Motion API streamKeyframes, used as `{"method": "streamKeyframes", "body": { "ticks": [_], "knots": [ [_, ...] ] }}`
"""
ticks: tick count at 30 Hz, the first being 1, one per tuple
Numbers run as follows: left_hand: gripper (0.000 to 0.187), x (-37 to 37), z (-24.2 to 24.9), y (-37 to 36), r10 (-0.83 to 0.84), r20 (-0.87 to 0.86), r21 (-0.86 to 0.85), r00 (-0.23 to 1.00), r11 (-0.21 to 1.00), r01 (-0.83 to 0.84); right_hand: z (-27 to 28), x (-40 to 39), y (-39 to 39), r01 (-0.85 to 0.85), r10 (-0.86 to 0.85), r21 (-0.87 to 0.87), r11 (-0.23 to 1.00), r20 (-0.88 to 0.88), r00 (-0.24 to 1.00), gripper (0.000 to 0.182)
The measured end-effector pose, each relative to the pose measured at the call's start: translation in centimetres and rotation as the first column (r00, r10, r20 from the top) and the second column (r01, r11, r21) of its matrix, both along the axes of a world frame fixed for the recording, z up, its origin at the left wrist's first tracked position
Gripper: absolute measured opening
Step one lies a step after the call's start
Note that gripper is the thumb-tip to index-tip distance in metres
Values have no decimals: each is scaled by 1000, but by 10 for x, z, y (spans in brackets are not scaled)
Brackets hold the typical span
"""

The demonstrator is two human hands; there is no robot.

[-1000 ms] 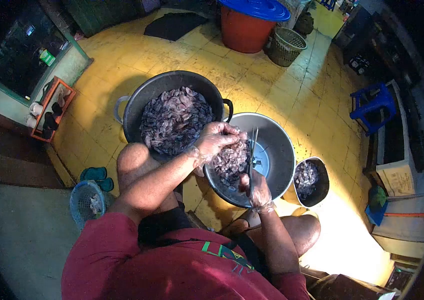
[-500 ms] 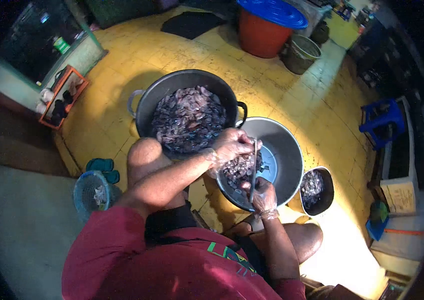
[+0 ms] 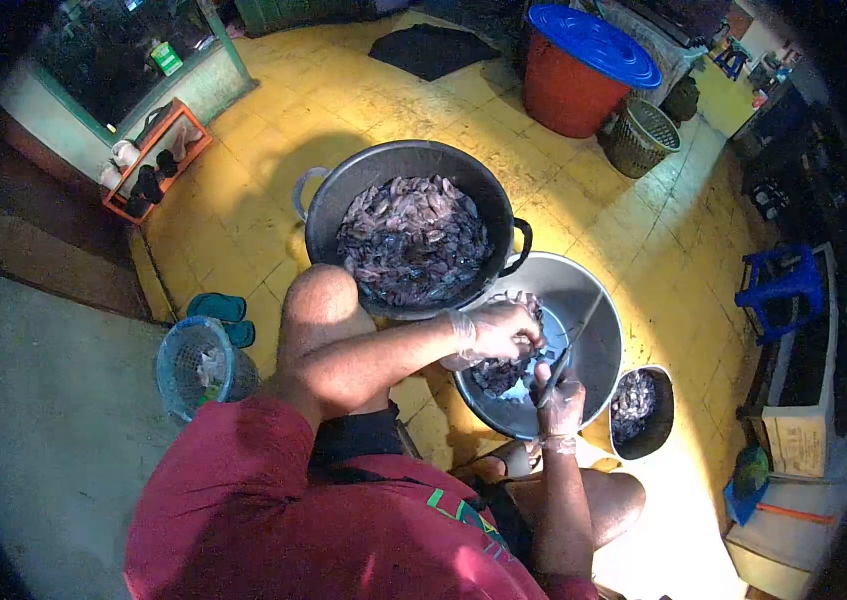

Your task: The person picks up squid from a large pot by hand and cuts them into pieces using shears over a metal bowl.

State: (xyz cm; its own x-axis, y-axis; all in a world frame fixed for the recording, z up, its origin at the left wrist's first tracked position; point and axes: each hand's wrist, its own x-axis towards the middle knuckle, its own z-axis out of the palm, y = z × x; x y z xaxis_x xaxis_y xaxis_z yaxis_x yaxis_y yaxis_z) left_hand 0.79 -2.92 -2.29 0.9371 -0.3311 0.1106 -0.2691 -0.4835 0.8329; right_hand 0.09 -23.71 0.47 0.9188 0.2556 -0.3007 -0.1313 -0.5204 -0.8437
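My left hand point(image 3: 504, 333), in a clear plastic glove, is over a grey basin point(image 3: 599, 365) with its fingers curled together; what they hold, if anything, I cannot make out. A pile of small dark and pinkish pieces resembling squid point(image 3: 497, 378) lies under it, partly hidden. In my gloved right hand point(image 3: 562, 402) is a knife point(image 3: 575, 338), its blade slanting up and away over the basin. Beyond my left forearm stands a large dark pot point(image 3: 329, 235) with two handles, holding a heap of similar pieces point(image 3: 419, 240).
To the right of the basin is a small tub point(image 3: 666, 420) with more pieces. A blue mesh basket point(image 3: 179, 375) and green sandals point(image 3: 219, 306) are at left. Farther off stand a red barrel point(image 3: 574, 85) with a blue lid, a woven bin point(image 3: 642, 140) and a blue stool point(image 3: 784, 290).
My hands have moved apart: the left lowered toward the pile, the right still gripping the knife, whose blade now tilts to the right. The whole view has shifted slightly.
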Motion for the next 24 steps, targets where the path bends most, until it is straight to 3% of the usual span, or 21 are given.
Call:
{"method": "streamKeyframes", "body": {
  "ticks": [3, 4, 6, 9, 10, 11, 13, 15, 17, 19, 21, 22, 24],
  "knots": [
    [22, 5, -7, 7, 42, -60, 30, 997, 999, -40, -21, 4, -7, 113, -107, 123, 986, -56, 993, 41],
    [22, 11, 0, 17, 100, -102, 55, 990, 994, -95, -26, 4, -9, 118, -103, 203, 972, -83, 991, 42],
    [22, 23, 10, 46, 281, -135, 126, 950, 956, -264, -39, 6, -13, 88, -83, 164, 983, -36, 996, 43],
    [24, 33, -20, 97, 662, 8, 283, 749, 717, -637, -31, 2, -8, 19, -24, 109, 994, 42, 999, 37],
    [22, 33, -41, 116, 707, 52, 392, 705, 635, -666, -27, 2, -6, -18, 12, 93, 996, 74, 997, 32],
    [21, 32, -66, 134, 743, 105, 490, 661, 540, -684, -40, 5, -10, -30, 25, 35, 999, 130, 991, 34],
    [20, 26, -117, 165, 723, -27, 690, 691, 513, -510, -31, 6, -11, -67, 70, -84, 994, 38, 997, 52],
    [19, 9, -94, 162, 778, -55, 749, 625, 446, -490, -8, 4, -8, -84, 89, -185, 979, 21, 996, 56],
    [19, 17, -116, 169, 800, 11, 745, 600, 394, -539, -14, 4, -10, -89, 91, -227, 970, 0, 996, 57],
    [18, 16, -86, 162, 787, 5, 759, 617, 399, -515, -2, 4, -8, -101, 104, -239, 966, -1, 995, 56],
    [24, 21, -63, 156, 682, -114, 787, 722, 505, -353, 12, 2, -5, -124, 126, -253, 960, -7, 992, 56],
    [33, 33, -67, 165, 748, -189, 556, 637, 616, -558, 18, -1, -4, -137, 144, -194, 971, 20, 989, 54],
    [36, 39, -70, 168, 723, -161, 619, 672, 604, -502, 22, -3, -2, -150, 156, -101, 983, 49, 987, 51]
  ]
}}
